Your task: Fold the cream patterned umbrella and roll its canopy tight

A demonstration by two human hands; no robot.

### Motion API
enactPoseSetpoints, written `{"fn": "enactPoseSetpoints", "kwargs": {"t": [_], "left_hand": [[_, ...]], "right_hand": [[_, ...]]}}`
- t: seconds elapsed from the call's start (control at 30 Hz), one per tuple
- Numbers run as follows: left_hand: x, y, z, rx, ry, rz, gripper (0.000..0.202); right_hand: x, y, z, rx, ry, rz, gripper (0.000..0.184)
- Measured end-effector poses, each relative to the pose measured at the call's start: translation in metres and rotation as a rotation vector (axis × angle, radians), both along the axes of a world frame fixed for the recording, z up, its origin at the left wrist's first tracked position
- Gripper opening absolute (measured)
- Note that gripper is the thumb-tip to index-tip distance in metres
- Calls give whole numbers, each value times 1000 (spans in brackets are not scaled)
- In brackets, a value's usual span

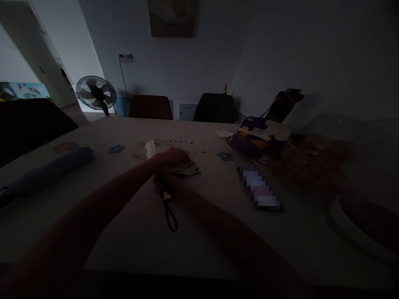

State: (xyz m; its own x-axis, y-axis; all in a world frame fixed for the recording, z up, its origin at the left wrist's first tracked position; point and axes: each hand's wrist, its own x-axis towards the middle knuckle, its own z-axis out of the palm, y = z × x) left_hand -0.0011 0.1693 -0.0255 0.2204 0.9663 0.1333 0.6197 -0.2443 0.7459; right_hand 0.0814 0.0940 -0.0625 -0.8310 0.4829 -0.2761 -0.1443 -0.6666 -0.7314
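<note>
A pale folding umbrella (152,147) lies on the table in front of me, its cloth folds gathered and loose at the right. Its dark handle has a coppery band, and a black wrist strap (171,220) hangs toward me. My left hand (177,157) crosses over the top and is closed on the cloth, its fingers mostly hidden. Under the left forearm, my right hand (163,180) is wrapped around the umbrella near the handle, dim and partly covered. A second umbrella, rolled up and blue (56,168), rests at the left.
A phone (260,189) with its screen lit lies right of my hands. Behind it are a purple package (252,135) and a clear bag of reddish-brown items (311,162). A pale bowl (349,220) stands at the right. Chairs (151,107) and a fan (96,93) are beyond the table.
</note>
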Motion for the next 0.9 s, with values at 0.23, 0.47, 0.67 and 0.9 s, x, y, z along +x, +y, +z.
{"fn": "enactPoseSetpoints", "kwargs": {"t": [0.23,0.47,0.67,0.9], "left_hand": [[7,-10,18,234,816,-5,24],[2,-27,43,402,682,232,26],[-26,-45,48,496,453,468,25],[-69,-79,47,662,144,555,30]], "right_hand": [[-1,0,1,-69,41,15,17],[2,5,-1,-26,-34,112,24],[0,6,-2,-17,-30,133,25],[-4,7,-8,-91,26,53,19]]}}
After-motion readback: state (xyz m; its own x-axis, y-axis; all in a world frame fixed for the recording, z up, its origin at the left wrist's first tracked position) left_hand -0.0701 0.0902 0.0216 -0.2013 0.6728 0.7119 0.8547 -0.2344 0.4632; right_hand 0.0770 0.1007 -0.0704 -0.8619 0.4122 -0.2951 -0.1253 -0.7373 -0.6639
